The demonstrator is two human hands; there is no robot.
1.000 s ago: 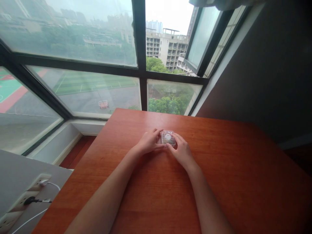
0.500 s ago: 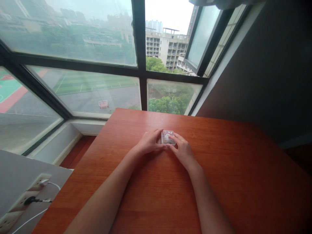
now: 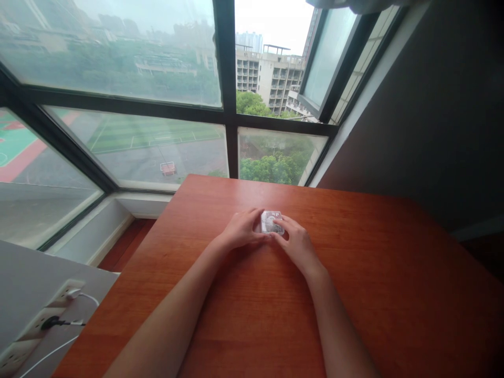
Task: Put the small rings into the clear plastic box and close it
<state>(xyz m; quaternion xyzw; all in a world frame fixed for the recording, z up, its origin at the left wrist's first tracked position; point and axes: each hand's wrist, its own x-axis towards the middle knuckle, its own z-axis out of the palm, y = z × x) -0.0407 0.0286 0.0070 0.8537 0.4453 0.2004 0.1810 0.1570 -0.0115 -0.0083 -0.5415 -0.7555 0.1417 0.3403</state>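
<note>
A small, clear, squarish box (image 3: 270, 222) with whitish and dark contents sits between my hands over the wooden table (image 3: 252, 310). My left hand (image 3: 243, 229) grips its left side, fingers at the far corner and thumb along the near edge. From the right, my right hand (image 3: 294, 240) pinches the box, with fingertips on its right side and top and the thumb at the near edge. What exactly is inside is too small to make out. Parts of the box's sides are hidden behind my fingers.
Dark-framed windows (image 3: 230, 118) rise beyond the table's far edge, one sash (image 3: 331, 63) swung outward. At the lower left, a wall socket strip (image 3: 41, 323) has a white plug and a black plug (image 3: 50, 322) with cables. A shaded wall stands on the right.
The contents seen through the clear box look paler and greyer than before. Both hands keep nearly the same place and grip.
</note>
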